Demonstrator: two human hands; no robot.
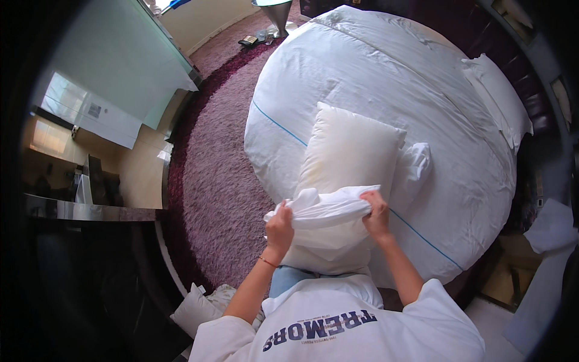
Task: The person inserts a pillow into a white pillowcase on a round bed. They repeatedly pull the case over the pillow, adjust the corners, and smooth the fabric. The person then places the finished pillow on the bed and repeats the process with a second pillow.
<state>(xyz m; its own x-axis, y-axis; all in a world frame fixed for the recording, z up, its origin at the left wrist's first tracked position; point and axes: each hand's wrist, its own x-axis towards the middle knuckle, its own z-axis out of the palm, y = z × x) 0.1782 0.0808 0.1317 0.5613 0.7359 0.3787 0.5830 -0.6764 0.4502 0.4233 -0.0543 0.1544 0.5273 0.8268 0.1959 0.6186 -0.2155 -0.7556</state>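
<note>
Both my hands grip a bunched white pillowcase [332, 210], stretched between them over the near part of a white pillow [355, 151]. My left hand [279, 228] holds its left edge, thumb up, and my right hand [376, 216] holds its right edge. The pillow's far part is bare, with faint yellowish stains; its near end lies against my body. Crumpled white cloth [416, 165] lies just right of the pillow. Under them is a round bed with a wrinkled white sheet [362, 77] crossed by a blue line.
Another white pillow [500, 99] rests at the bed's right, by the dark padded headboard [520, 68]. A purple shaggy rug [221, 167] curves along the left. More pillows [199, 307] lie at lower left. A metal cone-shaped stand [277, 18] and small items are at the top.
</note>
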